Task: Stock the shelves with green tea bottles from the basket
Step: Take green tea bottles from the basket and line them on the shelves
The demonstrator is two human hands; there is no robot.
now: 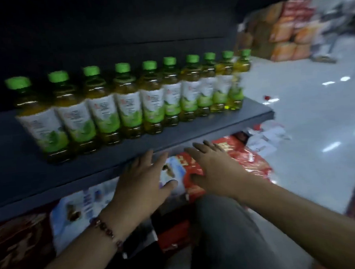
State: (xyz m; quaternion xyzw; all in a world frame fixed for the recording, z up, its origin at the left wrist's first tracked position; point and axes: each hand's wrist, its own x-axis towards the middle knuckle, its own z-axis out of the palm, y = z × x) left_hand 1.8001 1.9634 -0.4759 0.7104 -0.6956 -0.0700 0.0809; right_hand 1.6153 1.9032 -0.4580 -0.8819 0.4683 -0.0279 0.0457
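Dim shop aisle: a row of green tea bottles [117, 108] stands on the dark shelf [193, 131] at 11 o'clock. Left hand [142, 177] and right hand [213, 169] are spread flat, holding nothing. Full bottles are judged heavy, stiff and slick, best gripped around the labelled waist. No basket is seen.

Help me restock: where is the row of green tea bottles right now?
In the head view, the green tea bottles stand in one row on the dark shelf, left of centre, above the red packets and beyond both open hands.
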